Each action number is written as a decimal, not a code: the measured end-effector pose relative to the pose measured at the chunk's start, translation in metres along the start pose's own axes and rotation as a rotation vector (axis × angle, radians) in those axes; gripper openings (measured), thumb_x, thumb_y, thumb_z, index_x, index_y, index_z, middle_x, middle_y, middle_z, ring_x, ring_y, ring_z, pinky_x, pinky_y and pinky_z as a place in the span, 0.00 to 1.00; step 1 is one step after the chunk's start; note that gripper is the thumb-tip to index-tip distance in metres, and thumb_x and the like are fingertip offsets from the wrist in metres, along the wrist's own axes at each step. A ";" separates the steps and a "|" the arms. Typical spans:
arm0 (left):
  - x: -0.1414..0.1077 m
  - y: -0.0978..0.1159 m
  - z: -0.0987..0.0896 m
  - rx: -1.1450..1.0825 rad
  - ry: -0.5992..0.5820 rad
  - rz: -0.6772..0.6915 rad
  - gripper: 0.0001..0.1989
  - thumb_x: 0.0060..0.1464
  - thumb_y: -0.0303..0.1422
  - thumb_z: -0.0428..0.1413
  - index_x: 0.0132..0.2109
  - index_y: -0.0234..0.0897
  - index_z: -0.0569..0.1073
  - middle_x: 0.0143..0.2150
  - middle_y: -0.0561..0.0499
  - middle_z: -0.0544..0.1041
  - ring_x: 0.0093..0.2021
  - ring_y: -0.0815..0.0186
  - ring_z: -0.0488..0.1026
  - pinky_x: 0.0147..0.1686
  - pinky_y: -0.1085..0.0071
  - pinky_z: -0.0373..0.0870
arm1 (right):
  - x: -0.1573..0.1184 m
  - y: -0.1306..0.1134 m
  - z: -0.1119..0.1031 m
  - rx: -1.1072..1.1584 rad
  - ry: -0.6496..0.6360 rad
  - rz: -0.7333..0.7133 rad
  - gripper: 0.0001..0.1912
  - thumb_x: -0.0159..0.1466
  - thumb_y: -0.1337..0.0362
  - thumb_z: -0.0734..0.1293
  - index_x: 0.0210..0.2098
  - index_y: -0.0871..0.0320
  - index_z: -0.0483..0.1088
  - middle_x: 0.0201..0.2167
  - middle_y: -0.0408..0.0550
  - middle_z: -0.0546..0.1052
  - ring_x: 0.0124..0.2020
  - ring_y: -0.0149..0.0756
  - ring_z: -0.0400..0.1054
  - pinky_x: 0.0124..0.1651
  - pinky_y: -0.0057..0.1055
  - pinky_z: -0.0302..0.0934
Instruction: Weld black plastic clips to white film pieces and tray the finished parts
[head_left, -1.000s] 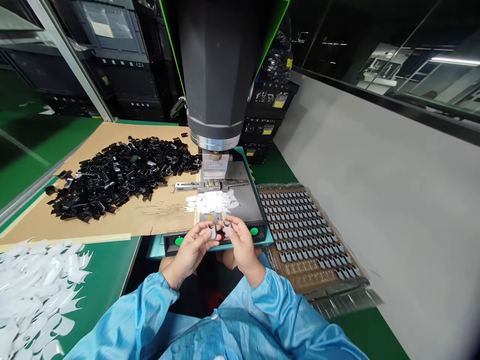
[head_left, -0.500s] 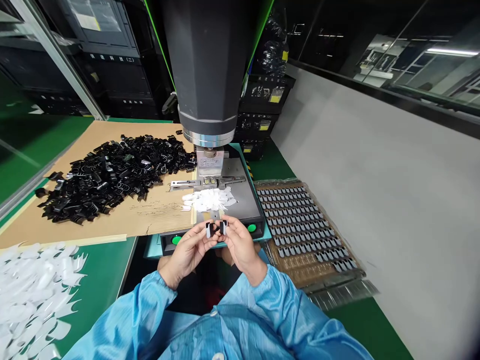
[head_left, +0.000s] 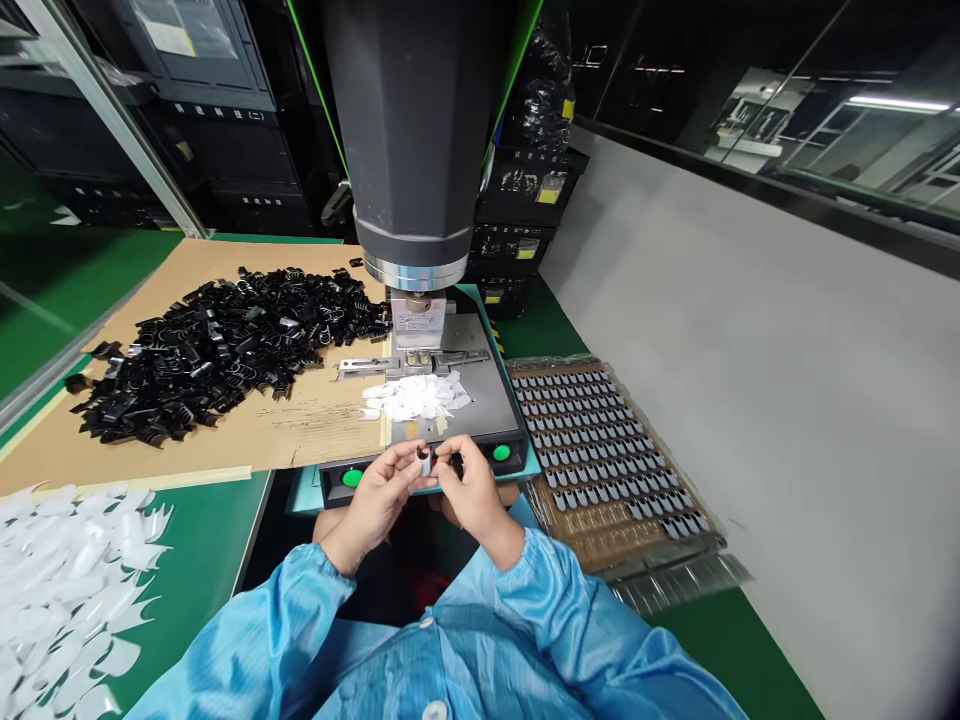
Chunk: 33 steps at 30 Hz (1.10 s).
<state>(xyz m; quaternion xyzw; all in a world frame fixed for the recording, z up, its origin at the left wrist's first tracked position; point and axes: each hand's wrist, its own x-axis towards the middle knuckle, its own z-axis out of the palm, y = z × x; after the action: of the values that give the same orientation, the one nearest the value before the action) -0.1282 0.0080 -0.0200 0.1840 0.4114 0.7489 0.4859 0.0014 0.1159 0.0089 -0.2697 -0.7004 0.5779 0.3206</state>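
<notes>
Under the big dark press head [head_left: 416, 130], at the machine's grey plate [head_left: 487, 405] between the heap of black clips [head_left: 217, 345] and the tray of finished pieces [head_left: 607, 450], I am bringing my left hand [head_left: 375, 500] and right hand [head_left: 469, 495] together. Half a second ago each was pinching its own part, held apart; now my fingertips are pressing the small pieces [head_left: 427, 460] into one, just before the green buttons.

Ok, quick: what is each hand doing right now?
Left hand: closed, pinching a small part at its fingertips.
Right hand: closed, fingertips on the same small part.
</notes>
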 end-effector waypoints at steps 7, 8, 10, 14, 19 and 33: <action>-0.002 -0.005 0.000 0.394 0.033 0.262 0.17 0.56 0.37 0.72 0.52 0.41 0.84 0.48 0.45 0.82 0.44 0.61 0.79 0.49 0.67 0.78 | 0.002 -0.006 -0.001 -0.184 0.067 0.004 0.02 0.64 0.62 0.68 0.36 0.52 0.73 0.34 0.45 0.80 0.36 0.40 0.74 0.41 0.36 0.67; -0.002 -0.004 -0.001 0.420 0.031 0.279 0.16 0.56 0.37 0.72 0.51 0.42 0.84 0.49 0.45 0.81 0.45 0.61 0.78 0.48 0.67 0.78 | 0.003 -0.005 -0.001 -0.193 0.067 0.006 0.02 0.64 0.62 0.68 0.36 0.52 0.73 0.34 0.45 0.80 0.36 0.40 0.74 0.41 0.35 0.67; -0.002 -0.004 -0.001 0.462 0.020 0.303 0.15 0.57 0.38 0.71 0.51 0.43 0.85 0.50 0.45 0.81 0.44 0.61 0.78 0.47 0.67 0.78 | 0.004 -0.004 -0.002 -0.208 0.067 0.014 0.02 0.64 0.63 0.68 0.35 0.52 0.73 0.33 0.45 0.80 0.35 0.40 0.74 0.39 0.35 0.67; -0.002 -0.006 -0.004 0.496 -0.004 0.317 0.14 0.60 0.38 0.69 0.52 0.44 0.84 0.51 0.44 0.81 0.48 0.59 0.78 0.50 0.66 0.78 | 0.003 -0.002 -0.001 -0.215 0.061 0.022 0.01 0.63 0.63 0.68 0.34 0.53 0.72 0.33 0.45 0.80 0.34 0.40 0.73 0.38 0.34 0.66; 0.000 -0.006 -0.004 0.448 0.022 0.238 0.19 0.59 0.40 0.70 0.55 0.42 0.83 0.46 0.46 0.82 0.45 0.60 0.79 0.50 0.66 0.78 | 0.006 0.013 -0.007 -0.211 0.029 -0.056 0.08 0.64 0.65 0.66 0.44 0.52 0.71 0.39 0.45 0.78 0.41 0.42 0.73 0.48 0.38 0.68; -0.058 0.184 0.002 0.826 0.311 0.695 0.17 0.60 0.37 0.69 0.55 0.43 0.83 0.48 0.43 0.82 0.43 0.57 0.78 0.48 0.61 0.78 | 0.189 0.083 -0.094 -0.866 0.264 -0.274 0.12 0.59 0.57 0.67 0.42 0.50 0.76 0.30 0.61 0.74 0.30 0.55 0.69 0.36 0.51 0.57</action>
<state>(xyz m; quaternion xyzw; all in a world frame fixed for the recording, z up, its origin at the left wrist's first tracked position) -0.2060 -0.0762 0.1347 0.3710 0.6525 0.6601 0.0320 -0.0488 0.3326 -0.0347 -0.3549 -0.8594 0.1457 0.3380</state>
